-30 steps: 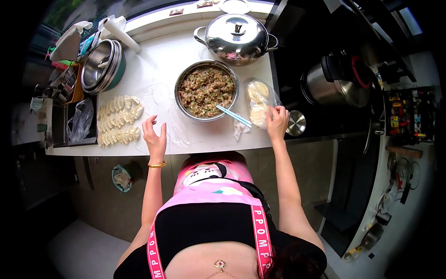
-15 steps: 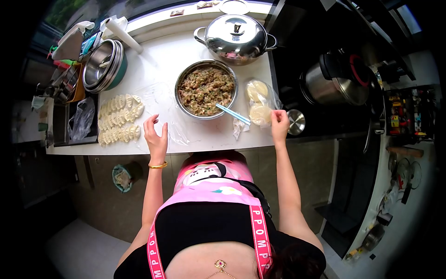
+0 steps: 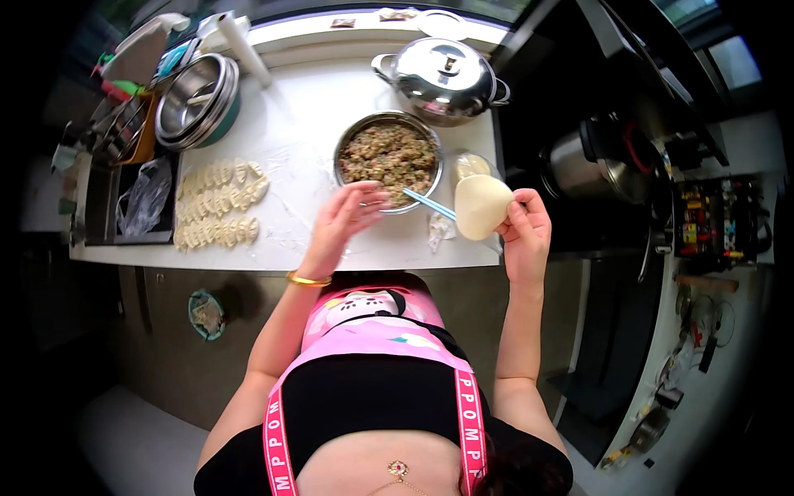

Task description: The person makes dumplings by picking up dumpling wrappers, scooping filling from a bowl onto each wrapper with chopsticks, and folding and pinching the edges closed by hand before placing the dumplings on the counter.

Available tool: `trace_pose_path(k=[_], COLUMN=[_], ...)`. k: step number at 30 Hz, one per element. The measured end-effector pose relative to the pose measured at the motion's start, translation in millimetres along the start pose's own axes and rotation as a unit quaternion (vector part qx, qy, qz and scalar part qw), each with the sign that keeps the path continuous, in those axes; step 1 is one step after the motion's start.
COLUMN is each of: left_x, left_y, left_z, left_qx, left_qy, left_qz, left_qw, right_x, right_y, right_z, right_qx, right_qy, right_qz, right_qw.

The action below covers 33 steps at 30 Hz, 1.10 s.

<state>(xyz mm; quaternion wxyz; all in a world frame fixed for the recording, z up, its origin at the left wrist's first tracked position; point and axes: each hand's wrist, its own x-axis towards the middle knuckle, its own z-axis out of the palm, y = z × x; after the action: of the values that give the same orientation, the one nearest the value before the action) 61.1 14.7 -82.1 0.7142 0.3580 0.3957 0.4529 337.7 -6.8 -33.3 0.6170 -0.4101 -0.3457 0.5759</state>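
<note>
Pinched at its right edge, a round dumpling wrapper (image 3: 481, 207) hangs from my right hand (image 3: 526, 223) above the counter's right side. My left hand (image 3: 347, 213) is raised at the near left rim of the filling bowl, fingers apart with nothing in them. Minced filling (image 3: 389, 155) heaps up inside the steel bowl (image 3: 341, 149). Blue chopsticks (image 3: 430, 202) lean over the bowl's near right rim, their far end partly behind the wrapper. More wrappers in clear plastic (image 3: 470, 165) lie behind, mostly hidden. Rows of folded dumplings (image 3: 217, 202) lie at the left.
A lidded steel pot (image 3: 451, 78) stands at the back of the counter. Nested bowls (image 3: 194, 99) sit at the back left, beside the sink (image 3: 141, 236) with a plastic bag in it. A pressure cooker (image 3: 587, 169) is on the black stove. Crumpled tissue (image 3: 438, 230) lies near the bowl.
My right hand has lifted a wrapper from the plastic-wrapped stack. My left hand has moved right, from beside the dumplings to the bowl. The view has shifted slightly.
</note>
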Motion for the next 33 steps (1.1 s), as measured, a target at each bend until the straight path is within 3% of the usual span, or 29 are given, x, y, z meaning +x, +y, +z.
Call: trace_pose_path(k=[2,3,5,7,9,11,13,15,16,19,21,27,30,31,32,33], left_x=[6.8,6.5,2.6,-6.0,-14.8,-25.0,-33.3,-37.3,-37.6,-40.3,-43.0,-44.3,-41.9,-39.5,-35.6,-32.5], left_y=[0.3,3.0,15.2,23.8,28.4,39.5,46.9,47.0,49.0,55.6,61.3,69.8,69.3,66.1,61.1,59.5], left_z=[4.0,7.9,11.9,1.7,-11.1,-20.6,-28.0,-35.9,-38.7,-43.2,-43.5,-42.0,-43.7,-45.9,-49.1,-51.0], left_qx=[-0.110,-0.111,-0.244,-0.238,-0.314,-0.340,-0.456,-0.479,-0.475,-0.470,-0.417,-0.425,-0.422,-0.421,-0.397,-0.371], left_qy=[-0.101,-0.094,-0.120,-0.106,-0.134,-0.131,-0.219,-0.212,-0.202,-0.194,-0.167,-0.129,-0.150,-0.151,-0.118,-0.086], left_qz=[-0.057,-0.053,-0.098,-0.099,-0.128,-0.140,-0.124,-0.098,-0.093,-0.075,-0.071,-0.066,-0.058,-0.060,-0.061,-0.062], left_qw=[0.987,0.988,0.957,0.960,0.931,0.921,0.854,0.846,0.852,0.858,0.891,0.894,0.892,0.892,0.908,0.923], right_x=[2.7,5.0,7.3,7.2,7.9,6.0,4.6,-1.9,-5.5,-12.1,-13.1,-14.0,-9.0,-4.8,-1.2,1.8], right_y=[5.9,9.6,11.1,14.1,21.2,21.2,26.0,32.8,40.1,53.0,55.9,57.2,52.9,48.2,43.4,38.0], right_z=[30.4,41.7,69.2,92.2,111.0,131.1,145.9,155.1,153.8,152.7,152.7,155.6,166.3,171.9,177.2,181.6], right_qx=[-0.013,-0.024,-0.048,-0.160,-0.162,-0.336,-0.418,-0.501,-0.516,-0.521,-0.529,-0.538,-0.516,-0.481,-0.443,-0.443], right_qy=[-0.057,-0.094,-0.125,-0.140,-0.136,-0.162,-0.235,-0.264,-0.259,-0.240,-0.239,-0.231,-0.211,-0.213,-0.214,-0.211], right_qz=[0.039,0.058,0.066,-0.009,-0.036,-0.184,-0.296,-0.406,-0.435,-0.466,-0.469,-0.484,-0.459,-0.422,-0.384,-0.386], right_qw=[0.998,0.994,0.989,0.977,0.977,0.909,0.826,0.717,0.691,0.674,0.666,0.650,0.692,0.738,0.781,0.781])
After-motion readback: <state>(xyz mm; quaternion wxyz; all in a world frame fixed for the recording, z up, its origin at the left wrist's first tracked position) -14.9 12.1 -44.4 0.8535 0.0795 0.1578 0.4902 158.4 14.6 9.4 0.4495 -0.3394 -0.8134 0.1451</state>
